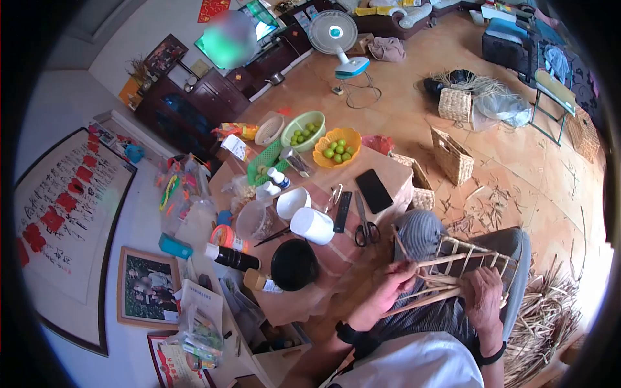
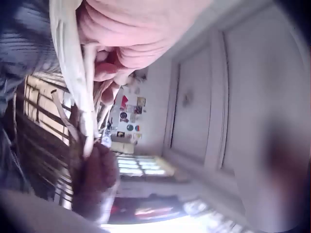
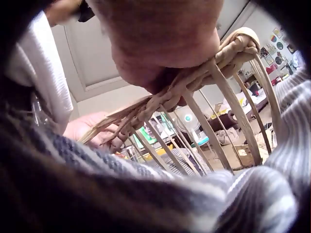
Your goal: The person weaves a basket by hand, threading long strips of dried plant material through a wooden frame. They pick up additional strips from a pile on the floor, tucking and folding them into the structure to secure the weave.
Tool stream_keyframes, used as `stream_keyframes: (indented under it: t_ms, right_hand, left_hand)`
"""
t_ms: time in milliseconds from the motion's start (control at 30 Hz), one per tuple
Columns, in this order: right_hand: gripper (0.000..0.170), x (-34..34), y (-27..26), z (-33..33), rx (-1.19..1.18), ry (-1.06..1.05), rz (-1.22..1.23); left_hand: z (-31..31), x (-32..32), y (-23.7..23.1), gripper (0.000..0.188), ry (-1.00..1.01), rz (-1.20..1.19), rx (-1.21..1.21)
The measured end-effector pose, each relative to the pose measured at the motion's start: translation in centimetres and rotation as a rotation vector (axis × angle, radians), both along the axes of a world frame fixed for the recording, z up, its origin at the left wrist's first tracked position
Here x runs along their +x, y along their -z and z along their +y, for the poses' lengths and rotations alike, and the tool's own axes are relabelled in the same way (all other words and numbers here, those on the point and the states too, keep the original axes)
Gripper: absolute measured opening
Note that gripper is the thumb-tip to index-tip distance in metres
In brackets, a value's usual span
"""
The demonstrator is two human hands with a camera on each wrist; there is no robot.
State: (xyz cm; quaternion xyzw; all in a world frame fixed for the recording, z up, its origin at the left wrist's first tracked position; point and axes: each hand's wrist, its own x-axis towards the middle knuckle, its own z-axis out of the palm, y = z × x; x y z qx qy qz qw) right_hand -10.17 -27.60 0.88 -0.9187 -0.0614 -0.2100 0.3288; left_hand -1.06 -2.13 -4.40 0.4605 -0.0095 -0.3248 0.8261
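Seated person, slatted frame (image 3: 236,114) across their lap. The left hand (image 1: 388,288), fingers bent nearly closed, pinches pale strands (image 2: 71,58) beside it; the right hand (image 1: 482,297) curls over its braided rim (image 3: 238,46). The step looks like weaving the edge; the next move probably calls for tucking strands tight. Counted: two hands, one frame, one pair of scissors (image 1: 367,233), one phone (image 1: 374,191), at least four woven baskets (image 1: 455,107).

Head view looks down; wrist views face close.
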Motion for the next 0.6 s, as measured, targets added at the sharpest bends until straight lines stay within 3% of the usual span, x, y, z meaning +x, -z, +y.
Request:
stream_keyframes:
  t_ms: [100,133,267,367,400,500,533,600]
  right_hand:
    - [0.013,-0.2,-0.3,0.3,-0.015,0.005,-0.013]
    - [0.013,-0.4,-0.3,0.2,-0.028,0.004,0.001]
    - [0.012,-0.8,-0.2,0.0,-0.025,0.021,0.021]
    - [0.012,-0.4,-0.6,-0.4,-0.005,0.024,0.020]
    - [0.013,-0.2,-0.4,-0.6,0.000,0.025,0.017]
    - [0.013,-0.1,-0.5,-0.5,0.001,0.023,0.021]
    - [0.013,0.0,-0.6,-0.3,-0.004,0.019,0.022]
    - [0.014,-0.1,-0.2,-0.3,-0.012,0.008,0.026]
  left_hand:
    - [1.0,-0.6,0.0,0.023,0.196,0.018,-0.063]
    - [0.4,-1.0,-0.7,0.024,0.267,-0.105,0.205]
    - [-1.7,-0.2,-3.4,0.026,0.423,-0.539,0.568]
    - [0.6,1.1,-4.9,0.022,0.448,-0.331,0.280]
    - [1.2,1.9,-4.5,0.019,0.352,-0.479,-0.003]
    - [3.8,1.2,-4.8,0.030,0.252,-0.436,-0.134]
    - [4.1,1.1,-4.8,0.034,0.285,-0.415,-0.132]
    - [4.9,0.9,-4.5,0.037,0.304,-0.329,0.155]
